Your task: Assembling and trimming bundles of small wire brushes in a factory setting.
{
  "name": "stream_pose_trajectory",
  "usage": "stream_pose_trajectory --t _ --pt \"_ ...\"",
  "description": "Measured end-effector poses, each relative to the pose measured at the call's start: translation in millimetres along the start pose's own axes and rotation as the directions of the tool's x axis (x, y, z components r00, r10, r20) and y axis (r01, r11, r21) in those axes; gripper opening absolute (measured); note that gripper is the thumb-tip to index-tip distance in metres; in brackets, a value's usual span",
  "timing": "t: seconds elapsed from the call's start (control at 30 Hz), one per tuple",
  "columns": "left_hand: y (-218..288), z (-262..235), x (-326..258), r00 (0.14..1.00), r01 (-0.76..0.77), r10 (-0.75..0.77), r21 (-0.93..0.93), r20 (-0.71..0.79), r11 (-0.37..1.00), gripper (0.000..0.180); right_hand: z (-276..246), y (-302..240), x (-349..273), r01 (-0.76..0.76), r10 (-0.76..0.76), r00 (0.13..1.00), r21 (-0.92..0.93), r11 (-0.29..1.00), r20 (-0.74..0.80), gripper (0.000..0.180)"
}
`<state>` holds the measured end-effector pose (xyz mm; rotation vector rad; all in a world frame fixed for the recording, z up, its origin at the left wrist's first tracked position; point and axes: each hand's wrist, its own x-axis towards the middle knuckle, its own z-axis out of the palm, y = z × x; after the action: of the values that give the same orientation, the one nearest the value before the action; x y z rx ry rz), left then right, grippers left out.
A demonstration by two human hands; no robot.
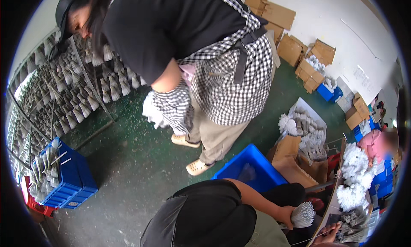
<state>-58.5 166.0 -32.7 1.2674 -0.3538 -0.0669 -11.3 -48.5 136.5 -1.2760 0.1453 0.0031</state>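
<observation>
At the lower right, my left hand (286,216) is closed around a bundle of thin grey-white strands (303,215), their pale ends fanned toward the right. By the bench edge my right hand (329,234) has its fingers curled, with a thin dark rod (306,240) running from it to the lower left. Part of this hand is cut off by the lower edge. Close beside it on the bench lie more grey bundles (353,225), and behind them fluffy white clumps (353,172). My dark sleeve fills the lower middle.
A co-worker in a checkered apron (233,90) bends over at my left. Blue bins (252,165) (77,178) stand on the green floor (128,161). Racks of bundles (64,93) line the far left. Cardboard boxes (291,155) and a white tub (314,112) stand beyond the bench.
</observation>
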Motion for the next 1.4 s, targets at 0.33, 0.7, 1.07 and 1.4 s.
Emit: stream_pose_trajectory --t 0.33,0.7,1.07,1.4 --pt "27.6 -5.6 -13.5 0.975 0.175 -0.156 -0.114 0.155 0.978 0.054 6.5 41.3 -67.5 0.001 -0.076 0.906 0.178 0.984 0.416 0.021" --pt "31.6 1.4 -14.0 0.96 0.23 -0.25 0.157 0.123 0.96 0.052 -33.6 61.2 -118.6 0.115 -0.153 0.88 0.112 0.987 0.45 0.015" --pt "-13.2 16.2 7.5 0.925 0.308 -0.314 0.065 0.211 0.949 0.054 -87.9 95.1 -146.7 0.007 0.019 0.868 -0.05 0.999 0.496 0.015" --pt "-46.8 49.2 55.9 0.931 0.191 -0.243 0.202 0.274 0.961 0.062 -120.0 116.7 -112.1 0.174 -0.066 0.892 -0.205 0.963 0.447 0.019"
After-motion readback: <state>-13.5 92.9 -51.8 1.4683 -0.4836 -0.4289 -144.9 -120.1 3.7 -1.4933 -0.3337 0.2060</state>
